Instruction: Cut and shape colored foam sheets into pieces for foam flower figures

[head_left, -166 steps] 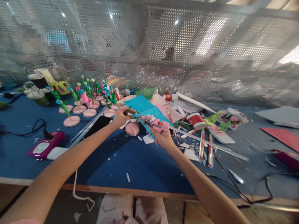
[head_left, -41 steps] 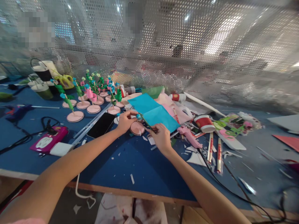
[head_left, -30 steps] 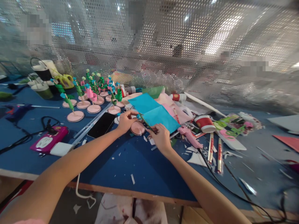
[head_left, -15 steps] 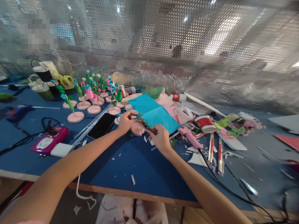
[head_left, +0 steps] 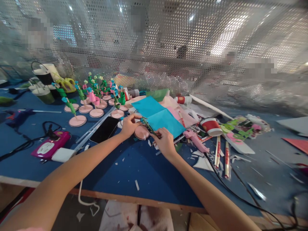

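Note:
My left hand (head_left: 129, 124) and my right hand (head_left: 165, 140) both pinch a thin green stem (head_left: 148, 125) with a small blue flower at its upper end. The stem slants over a round pink base disc (head_left: 141, 132) on the blue table (head_left: 134, 166). The left fingers hold the flower end, the right fingers the lower end. A folded blue paper sheet (head_left: 158, 115) lies just behind the hands. The pink glue gun (head_left: 195, 141) lies on the table to the right of my right hand.
Several finished paper flowers on pink discs (head_left: 93, 99) stand at the back left. A black phone (head_left: 105, 129), a magenta power strip (head_left: 49, 146), a red paper cup (head_left: 211, 126), chopstick packs (head_left: 221, 150) and paper scraps lie around. A perforated metal screen (head_left: 168, 48) closes the back.
5.5 s ago my right hand held the pink glue gun at the stem; now the gun lies on the table and both hands hold the stem over the pink disc. Little change in the last second.

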Motion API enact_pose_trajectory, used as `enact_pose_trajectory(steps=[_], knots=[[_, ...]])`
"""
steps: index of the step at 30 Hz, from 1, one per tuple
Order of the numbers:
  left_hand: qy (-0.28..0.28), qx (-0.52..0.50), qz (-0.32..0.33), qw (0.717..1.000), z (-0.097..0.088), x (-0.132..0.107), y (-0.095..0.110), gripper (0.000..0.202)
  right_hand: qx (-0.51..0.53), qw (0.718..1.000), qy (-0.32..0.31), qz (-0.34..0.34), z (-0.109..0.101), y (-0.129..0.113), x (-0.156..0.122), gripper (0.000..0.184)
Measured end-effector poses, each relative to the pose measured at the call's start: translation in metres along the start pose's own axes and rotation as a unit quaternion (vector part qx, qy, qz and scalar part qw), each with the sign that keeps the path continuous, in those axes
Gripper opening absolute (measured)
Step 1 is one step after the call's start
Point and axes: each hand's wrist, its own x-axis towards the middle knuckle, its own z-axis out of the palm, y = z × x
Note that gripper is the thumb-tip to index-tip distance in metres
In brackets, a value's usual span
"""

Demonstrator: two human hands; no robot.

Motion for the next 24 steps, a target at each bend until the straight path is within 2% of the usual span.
enact_pose_trajectory(steps=[12, 24], knots=[[0.001, 0.016, -0.003, 1.000, 0.0003, -0.0007, 0.0069, 0.021, -0.037, 0.999, 0.000, -0.027, 0.0007, 0.0024, -0.0003, 0.023], [-0.006, 0.026, 0.020, 0.999, -0.0005, -0.0011, 0.0010, 0.018, -0.049, 0.998, 0.002, -0.034, 0.0013, 0.0032, -0.0016, 0.023]])
